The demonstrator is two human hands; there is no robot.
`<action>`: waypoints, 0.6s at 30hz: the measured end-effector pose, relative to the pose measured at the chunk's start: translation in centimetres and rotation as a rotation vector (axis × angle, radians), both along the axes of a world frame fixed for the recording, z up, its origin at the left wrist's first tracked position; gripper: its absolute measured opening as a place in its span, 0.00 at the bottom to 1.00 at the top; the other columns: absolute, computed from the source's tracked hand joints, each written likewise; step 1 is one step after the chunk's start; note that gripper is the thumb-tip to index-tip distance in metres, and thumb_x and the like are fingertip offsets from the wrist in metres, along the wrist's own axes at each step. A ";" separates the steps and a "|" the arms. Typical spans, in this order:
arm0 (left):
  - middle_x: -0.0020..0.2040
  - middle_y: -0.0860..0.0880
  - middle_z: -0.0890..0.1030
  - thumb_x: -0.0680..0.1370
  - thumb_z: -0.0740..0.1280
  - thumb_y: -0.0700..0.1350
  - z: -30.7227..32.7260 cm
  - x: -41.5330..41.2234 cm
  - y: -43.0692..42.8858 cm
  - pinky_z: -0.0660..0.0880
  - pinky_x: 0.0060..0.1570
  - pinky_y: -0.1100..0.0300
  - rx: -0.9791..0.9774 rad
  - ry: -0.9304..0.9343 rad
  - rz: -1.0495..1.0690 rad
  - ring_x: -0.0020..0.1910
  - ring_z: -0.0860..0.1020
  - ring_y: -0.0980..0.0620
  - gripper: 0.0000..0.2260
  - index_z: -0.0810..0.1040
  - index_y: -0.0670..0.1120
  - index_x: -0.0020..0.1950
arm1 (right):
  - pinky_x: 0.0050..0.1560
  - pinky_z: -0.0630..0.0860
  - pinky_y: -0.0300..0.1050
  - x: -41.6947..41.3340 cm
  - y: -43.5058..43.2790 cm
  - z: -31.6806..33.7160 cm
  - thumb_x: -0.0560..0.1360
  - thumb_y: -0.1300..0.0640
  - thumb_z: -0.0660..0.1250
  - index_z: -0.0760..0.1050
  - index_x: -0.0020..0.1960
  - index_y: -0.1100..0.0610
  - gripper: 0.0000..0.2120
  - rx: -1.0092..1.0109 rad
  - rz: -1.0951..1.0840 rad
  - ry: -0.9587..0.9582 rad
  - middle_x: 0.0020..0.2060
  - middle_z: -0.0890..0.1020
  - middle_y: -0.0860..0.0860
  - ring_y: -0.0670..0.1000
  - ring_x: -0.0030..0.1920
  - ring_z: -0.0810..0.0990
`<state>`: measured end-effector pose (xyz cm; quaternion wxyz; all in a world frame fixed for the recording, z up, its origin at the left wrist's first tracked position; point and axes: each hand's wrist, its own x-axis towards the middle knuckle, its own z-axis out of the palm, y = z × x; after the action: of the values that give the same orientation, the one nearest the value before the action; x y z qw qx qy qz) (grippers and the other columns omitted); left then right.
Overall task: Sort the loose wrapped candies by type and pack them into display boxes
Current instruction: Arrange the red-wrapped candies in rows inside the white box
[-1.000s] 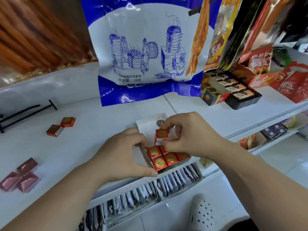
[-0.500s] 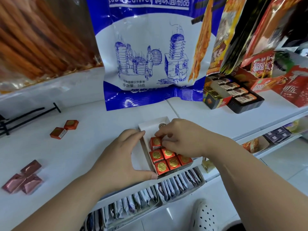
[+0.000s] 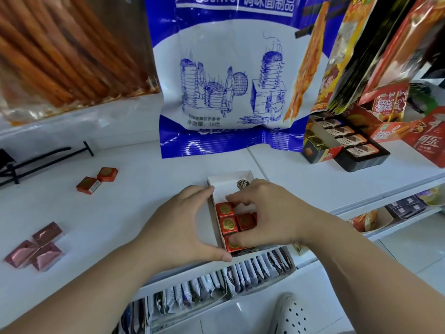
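Bracing the white display box (image 3: 224, 183) on the table (image 3: 144, 201), the left grip (image 3: 183, 227) clamps the box's left wall between thumb and forefinger. Red candies (image 3: 227, 222) fill the box's near half, directly under the right grip (image 3: 272, 213). Its curled fingers rest on them; whether it pinches one I cannot tell.

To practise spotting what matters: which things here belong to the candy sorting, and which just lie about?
Job: white display box, boxed red candies, loose red candies, pink candies, left hand, right hand.
Lying about: blue snack bag, black chocolate tray, black stand.
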<state>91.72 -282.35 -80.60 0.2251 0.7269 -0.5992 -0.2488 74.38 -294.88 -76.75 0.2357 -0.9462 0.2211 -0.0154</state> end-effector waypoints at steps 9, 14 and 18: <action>0.61 0.63 0.67 0.68 0.69 0.68 0.5 3.2 1.5 0.73 0.50 0.63 -0.158 -0.039 0.157 0.46 0.72 0.60 0.34 0.68 0.60 0.71 | 0.57 0.68 0.39 1.2 0.4 -0.5 0.76 0.38 0.62 0.67 0.74 0.50 0.30 -0.172 -0.183 -0.128 0.62 0.79 0.45 0.47 0.60 0.74; 0.61 0.52 0.75 0.76 0.70 0.52 -0.9 9.0 3.4 0.72 0.54 0.57 -0.261 -0.209 0.503 0.54 0.75 0.49 0.17 0.78 0.51 0.64 | 0.57 0.70 0.44 4.5 3.8 -1.8 0.77 0.51 0.58 0.73 0.70 0.52 0.22 -0.233 -0.115 -0.164 0.62 0.79 0.49 0.53 0.58 0.76; 0.70 0.51 0.71 0.77 0.64 0.54 -1.5 12.8 5.9 0.70 0.62 0.49 -0.036 -0.381 0.609 0.64 0.69 0.43 0.23 0.68 0.56 0.73 | 0.60 0.72 0.47 7.5 5.9 -2.6 0.77 0.54 0.59 0.75 0.68 0.54 0.21 -0.162 -0.028 -0.179 0.62 0.79 0.51 0.55 0.58 0.76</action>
<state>104.55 -276.45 -82.08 0.1861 0.9014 -0.3906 -0.0198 81.92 -288.96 -79.35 0.1772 -0.9537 0.2106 -0.1209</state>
